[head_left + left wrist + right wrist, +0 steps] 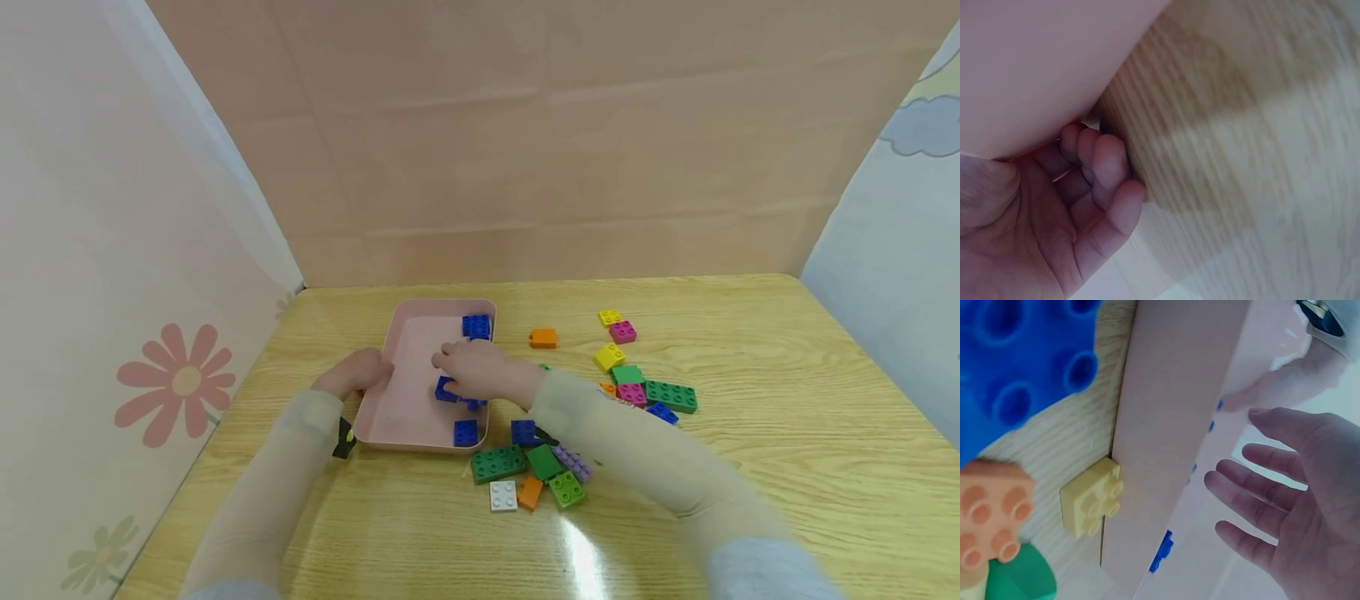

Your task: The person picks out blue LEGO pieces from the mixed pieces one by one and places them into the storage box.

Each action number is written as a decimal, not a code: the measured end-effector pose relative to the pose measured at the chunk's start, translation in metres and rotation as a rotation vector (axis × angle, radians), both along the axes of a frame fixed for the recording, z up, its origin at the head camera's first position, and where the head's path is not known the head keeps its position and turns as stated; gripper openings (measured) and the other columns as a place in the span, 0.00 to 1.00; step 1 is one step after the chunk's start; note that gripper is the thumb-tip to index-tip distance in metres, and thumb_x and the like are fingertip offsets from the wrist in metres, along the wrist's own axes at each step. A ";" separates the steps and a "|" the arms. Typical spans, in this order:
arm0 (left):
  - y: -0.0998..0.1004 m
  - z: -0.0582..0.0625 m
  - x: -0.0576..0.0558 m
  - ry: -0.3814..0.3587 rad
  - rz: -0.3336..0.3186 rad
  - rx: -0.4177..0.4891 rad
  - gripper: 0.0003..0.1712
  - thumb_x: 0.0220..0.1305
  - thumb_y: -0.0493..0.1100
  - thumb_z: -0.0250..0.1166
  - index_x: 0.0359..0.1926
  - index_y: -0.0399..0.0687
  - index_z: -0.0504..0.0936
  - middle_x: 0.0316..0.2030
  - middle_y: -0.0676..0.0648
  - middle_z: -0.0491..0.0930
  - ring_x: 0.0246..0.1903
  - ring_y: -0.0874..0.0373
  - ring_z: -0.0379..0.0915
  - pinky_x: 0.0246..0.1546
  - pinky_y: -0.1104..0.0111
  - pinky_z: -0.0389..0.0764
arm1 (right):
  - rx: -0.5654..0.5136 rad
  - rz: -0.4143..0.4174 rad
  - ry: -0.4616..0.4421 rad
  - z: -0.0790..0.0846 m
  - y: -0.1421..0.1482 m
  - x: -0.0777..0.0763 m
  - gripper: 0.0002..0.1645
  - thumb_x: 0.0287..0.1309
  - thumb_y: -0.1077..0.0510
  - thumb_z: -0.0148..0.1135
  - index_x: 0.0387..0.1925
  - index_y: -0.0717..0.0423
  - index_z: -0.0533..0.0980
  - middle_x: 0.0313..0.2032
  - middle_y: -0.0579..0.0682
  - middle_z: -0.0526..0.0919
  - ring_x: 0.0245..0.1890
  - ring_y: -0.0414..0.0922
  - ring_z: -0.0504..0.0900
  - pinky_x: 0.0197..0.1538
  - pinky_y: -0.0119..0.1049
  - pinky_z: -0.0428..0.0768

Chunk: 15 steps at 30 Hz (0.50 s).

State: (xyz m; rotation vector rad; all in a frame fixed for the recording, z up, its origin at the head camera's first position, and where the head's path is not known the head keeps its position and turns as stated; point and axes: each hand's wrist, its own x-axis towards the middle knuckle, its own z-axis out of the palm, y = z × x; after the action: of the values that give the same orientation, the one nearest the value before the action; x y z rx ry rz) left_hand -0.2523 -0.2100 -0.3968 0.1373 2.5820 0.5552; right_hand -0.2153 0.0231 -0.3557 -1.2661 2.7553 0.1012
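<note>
A shallow pink tray (pixel 411 354) lies on the wooden table, and my left hand (pixel 352 372) grips its left side. In the left wrist view the fingers (pixel 1110 159) curl by the tray's outer wall. Over the tray's right half is my right hand (pixel 480 368), its fingers apart and holding nothing in the right wrist view. Blue bricks lie inside the tray: one near the back right (pixel 476 326), one by my right fingers (pixel 446 389), and one at the front right (pixel 465 433). My right hand covers part of the tray's right side.
Loose bricks lie right of the tray, including a dark green brick (pixel 498 464), a white brick (pixel 503 496), a blue brick (pixel 525 432), an orange brick (pixel 543 338) and a yellow brick (pixel 609 357). My right forearm crosses above several. A pinkish wall (pixel 525 167) stands behind the table.
</note>
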 end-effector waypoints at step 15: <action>0.001 0.000 -0.001 -0.011 0.038 0.024 0.15 0.71 0.43 0.46 0.40 0.37 0.75 0.29 0.43 0.75 0.25 0.54 0.72 0.25 0.67 0.73 | -0.320 -0.087 -0.012 0.023 0.085 0.008 0.22 0.65 0.52 0.61 0.56 0.58 0.74 0.48 0.53 0.79 0.39 0.46 0.81 0.43 0.39 0.79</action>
State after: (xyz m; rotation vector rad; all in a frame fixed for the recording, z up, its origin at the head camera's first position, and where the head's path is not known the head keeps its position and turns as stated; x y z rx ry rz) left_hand -0.2528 -0.2088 -0.3971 0.0928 2.5725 0.5999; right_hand -0.2073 0.1085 -0.3331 -1.2002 2.8937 -0.3674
